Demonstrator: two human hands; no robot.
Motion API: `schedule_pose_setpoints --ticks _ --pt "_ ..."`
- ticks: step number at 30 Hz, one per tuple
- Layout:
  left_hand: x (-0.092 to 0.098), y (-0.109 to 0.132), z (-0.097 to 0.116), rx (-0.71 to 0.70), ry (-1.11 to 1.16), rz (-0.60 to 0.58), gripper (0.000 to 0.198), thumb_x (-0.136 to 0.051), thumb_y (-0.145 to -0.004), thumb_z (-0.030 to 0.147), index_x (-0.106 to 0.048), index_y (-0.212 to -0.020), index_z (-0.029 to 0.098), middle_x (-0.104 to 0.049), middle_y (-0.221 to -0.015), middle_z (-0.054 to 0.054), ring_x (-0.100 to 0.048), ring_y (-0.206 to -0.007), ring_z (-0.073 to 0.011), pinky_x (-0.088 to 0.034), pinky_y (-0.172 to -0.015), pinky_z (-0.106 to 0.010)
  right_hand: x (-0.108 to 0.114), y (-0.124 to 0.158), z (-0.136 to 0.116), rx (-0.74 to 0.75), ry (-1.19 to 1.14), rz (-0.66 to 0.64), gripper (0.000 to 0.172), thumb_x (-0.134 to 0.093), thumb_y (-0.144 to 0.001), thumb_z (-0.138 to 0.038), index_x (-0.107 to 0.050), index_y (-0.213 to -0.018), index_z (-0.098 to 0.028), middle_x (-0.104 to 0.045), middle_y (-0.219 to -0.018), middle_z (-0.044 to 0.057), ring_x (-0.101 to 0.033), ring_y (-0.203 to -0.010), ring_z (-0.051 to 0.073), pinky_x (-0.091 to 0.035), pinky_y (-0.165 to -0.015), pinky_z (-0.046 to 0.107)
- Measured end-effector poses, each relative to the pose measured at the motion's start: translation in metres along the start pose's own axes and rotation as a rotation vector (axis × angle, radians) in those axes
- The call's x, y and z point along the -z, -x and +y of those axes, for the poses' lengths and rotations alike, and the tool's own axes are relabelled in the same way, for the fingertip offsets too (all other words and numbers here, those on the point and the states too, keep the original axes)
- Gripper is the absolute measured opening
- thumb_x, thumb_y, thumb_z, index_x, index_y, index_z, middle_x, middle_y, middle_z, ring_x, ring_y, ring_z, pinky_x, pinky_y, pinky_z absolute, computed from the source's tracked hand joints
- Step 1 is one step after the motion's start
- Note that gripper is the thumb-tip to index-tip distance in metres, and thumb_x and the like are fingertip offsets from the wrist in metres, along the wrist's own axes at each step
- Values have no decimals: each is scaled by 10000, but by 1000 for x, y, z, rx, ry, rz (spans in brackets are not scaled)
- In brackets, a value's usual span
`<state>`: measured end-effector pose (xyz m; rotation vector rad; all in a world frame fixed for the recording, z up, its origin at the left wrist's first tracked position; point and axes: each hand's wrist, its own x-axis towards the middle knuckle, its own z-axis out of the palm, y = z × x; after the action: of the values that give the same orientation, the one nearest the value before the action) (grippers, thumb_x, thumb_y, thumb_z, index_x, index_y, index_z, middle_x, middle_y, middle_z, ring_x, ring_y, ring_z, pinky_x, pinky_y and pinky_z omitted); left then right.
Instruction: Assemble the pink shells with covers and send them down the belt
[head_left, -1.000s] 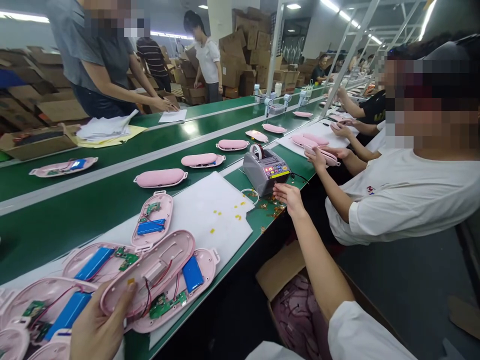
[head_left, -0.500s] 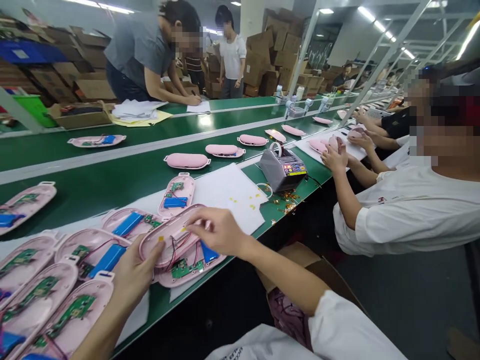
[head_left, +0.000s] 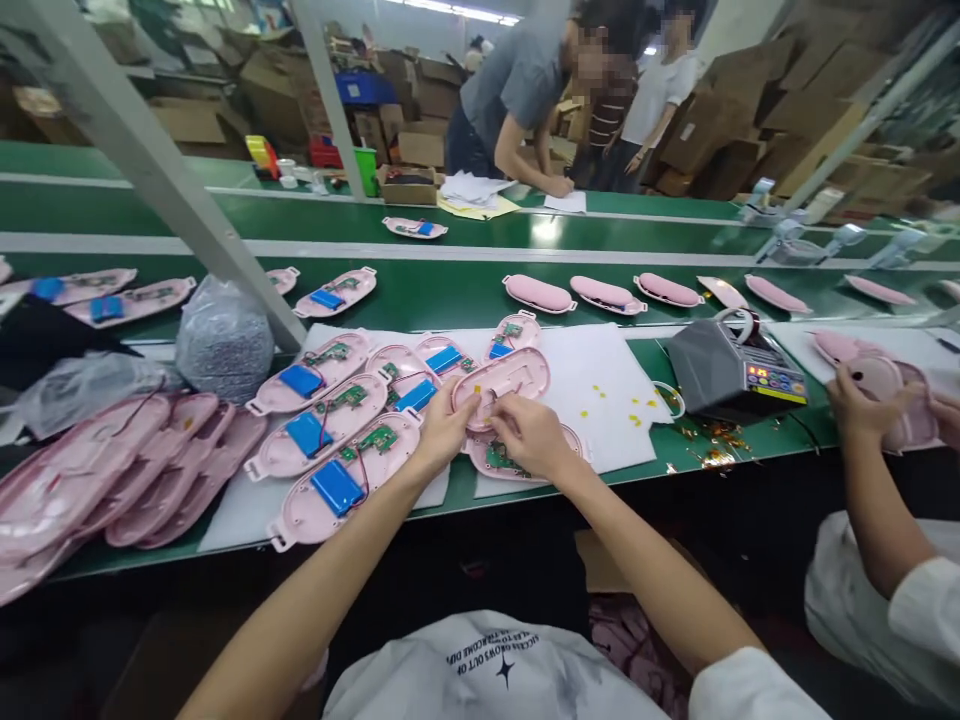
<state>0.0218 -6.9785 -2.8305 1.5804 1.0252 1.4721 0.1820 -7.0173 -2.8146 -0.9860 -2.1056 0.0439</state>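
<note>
My left hand (head_left: 444, 428) grips the left end of a pink plastic shell half (head_left: 531, 374), its hollow side up, with a small yellow tape piece near the thumb. Thin wires run inside it. My right hand (head_left: 534, 432) is closed in a pinch at the shell's near edge, by the wires; what the fingertips hold is hidden. Beneath lies another pink shell half with a green circuit board (head_left: 504, 458), partly covered by my hand. Just left and behind are several open shells with blue batteries (head_left: 337, 487) and green boards.
On the right stand a grey tape dispenser (head_left: 701, 365) and yellow scraps on a white foam sheet (head_left: 600, 440). Stacked pink shells (head_left: 176, 470) and a bubble-wrap bundle (head_left: 225, 340) lie left. Closed pink cases (head_left: 538, 293) line the green belt. A co-worker's hand (head_left: 862, 405) holds pink parts.
The view has swung left. My right hand's pinch has shifted from the shell's far end to its near edge by the wires; my left hand keeps its hold.
</note>
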Motion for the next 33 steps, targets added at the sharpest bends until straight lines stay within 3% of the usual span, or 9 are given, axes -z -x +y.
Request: schedule_pose_setpoints --ticks 4,9,15,18,22,25,28,31,33 --pt "0 6 3 28 159 -50 340 -646 -779 378 -599 -1025 148 -634 -1030 -70 -582 -987 -212 -460 -943 -350 -3 3 -3 -90 -32 6 139 -474 -936 -276 -562 -852 -209 -620 -803 4 -565 -734 149 -405 -673 266" --pt "1 18 9 109 349 -122 310 -526 -844 446 -543 -963 160 -580 -824 -28 -569 -688 -148 -527 -629 -283 -9 -3 -12 -140 19 2 154 -521 -913 -302 -617 -822 -224 -600 -815 15 -559 -732 158 -386 -654 279" --pt "5 33 11 105 359 -181 402 -602 -781 369 -544 -1121 163 -619 -1007 -57 -615 -851 -203 -549 -670 -298 -19 0 -8 -437 123 159 362 -717 -723 -516 -577 -592 -210 -609 -619 7 -544 -609 172 -354 -589 295" --pt "9 37 10 90 240 -166 445 -694 -736 319 -576 -1131 153 -631 -1054 -69 -608 -916 -234 -539 -694 -300 1 11 0 -492 -39 178 406 -725 -680 -579 -568 -616 -210 -590 -591 -9 -507 -546 151 -371 -546 284" --pt "17 38 14 -96 -85 -231 345 -583 -839 266 -609 -1174 187 -669 -1020 -52 -618 -932 -225 -504 -804 -319 52 29 -4 -264 124 422 400 -710 -730 -519 -631 -958 -200 -635 -922 73 -581 -800 210 -480 -702 339" --pt "23 34 21 -306 -314 -494 464 -432 -830 79 -584 -1239 238 -675 -1119 -41 -631 -997 -202 -475 -910 -334 67 35 -8 -28 298 65 820 -784 -656 -483 -463 -1358 -208 -490 -1342 149 -486 -1199 308 -436 -981 435" --pt "28 27 35 -465 -485 -826 647 -415 -747 -6 -508 -1332 254 -513 -1401 -56 -451 -1310 -226 -318 -1126 -403 48 38 -1 62 328 -351 1196 -855 -524 -500 -244 -1492 -152 -346 -1468 212 -351 -1334 378 -349 -1072 509" --pt "39 29 58 -429 -740 -996 789 -622 -706 115 -361 -1440 236 -262 -1557 -110 -203 -1443 -317 -191 -1182 -509 27 43 10 35 285 -476 1196 -828 -548 -519 -217 -1495 -121 -477 -1343 208 -462 -1223 356 -384 -1028 501" --pt "55 35 75 -368 -857 -929 832 -673 -715 182 -312 -1460 263 -177 -1586 -93 -166 -1452 -325 -219 -1173 -513 28 44 15 10 255 -453 1121 -804 -576 -518 -259 -1482 -144 -525 -1267 172 -514 -1130 324 -421 -979 470"
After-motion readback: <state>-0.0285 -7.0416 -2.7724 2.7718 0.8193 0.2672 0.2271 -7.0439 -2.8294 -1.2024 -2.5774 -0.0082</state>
